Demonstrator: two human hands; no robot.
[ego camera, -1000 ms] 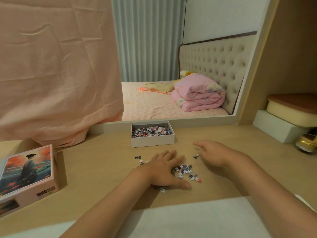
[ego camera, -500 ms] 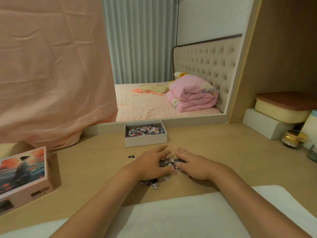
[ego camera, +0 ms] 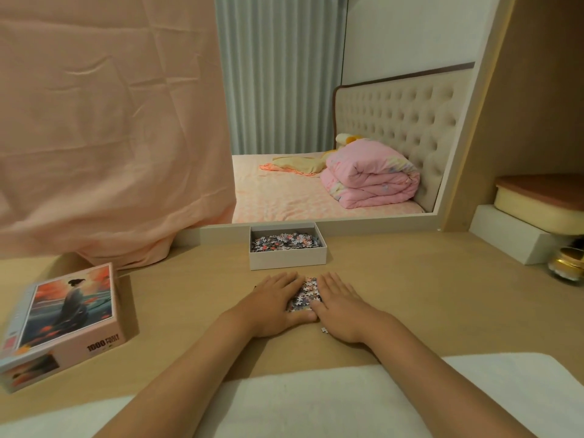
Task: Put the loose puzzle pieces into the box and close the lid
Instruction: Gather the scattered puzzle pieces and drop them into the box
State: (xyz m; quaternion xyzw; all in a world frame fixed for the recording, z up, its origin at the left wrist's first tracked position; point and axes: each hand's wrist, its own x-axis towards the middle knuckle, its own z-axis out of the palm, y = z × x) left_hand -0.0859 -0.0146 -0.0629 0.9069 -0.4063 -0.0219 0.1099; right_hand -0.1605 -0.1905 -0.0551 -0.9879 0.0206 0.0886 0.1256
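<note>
**Head view.** Left hand (ego camera: 275, 303), right hand (ego camera: 339, 306): flat on desk (ego camera: 410, 295), fingers straight, flanking the heaped loose pieces (ego camera: 305, 295). Grip wide, nothing lifted. One stray piece (ego camera: 324, 330) lies beside the right hand. Open box (ego camera: 287, 262) just beyond, part-filled. Lid (ego camera: 63, 324) well left. Advice: squeeze the heap evenly, scoop under it, carry it low, collect the stray afterwards.

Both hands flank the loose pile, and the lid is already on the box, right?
No. The head view shows the box open; the lid lies apart on the left. The left hand and right hand do flank the pile.
</note>
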